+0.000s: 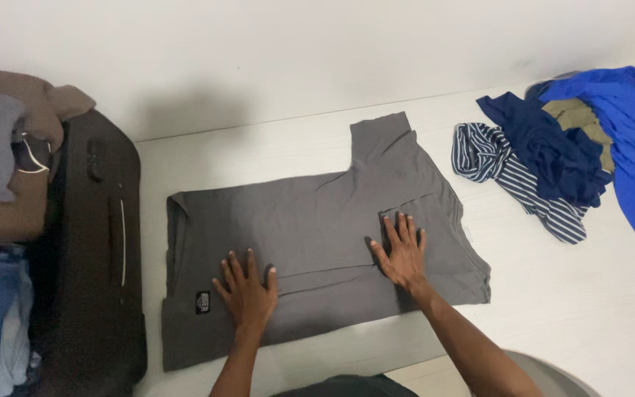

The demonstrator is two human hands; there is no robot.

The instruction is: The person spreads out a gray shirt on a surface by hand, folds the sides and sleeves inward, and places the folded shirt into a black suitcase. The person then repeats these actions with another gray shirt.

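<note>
From the head camera, a grey T-shirt (317, 235) lies partly folded on the white table (589, 309), between a dark suitcase (93, 257) and a pile of clothes (567, 147). The left hand (248, 290) and right hand (403, 254) both press flat on it, fingers spread, gripping nothing.
</note>
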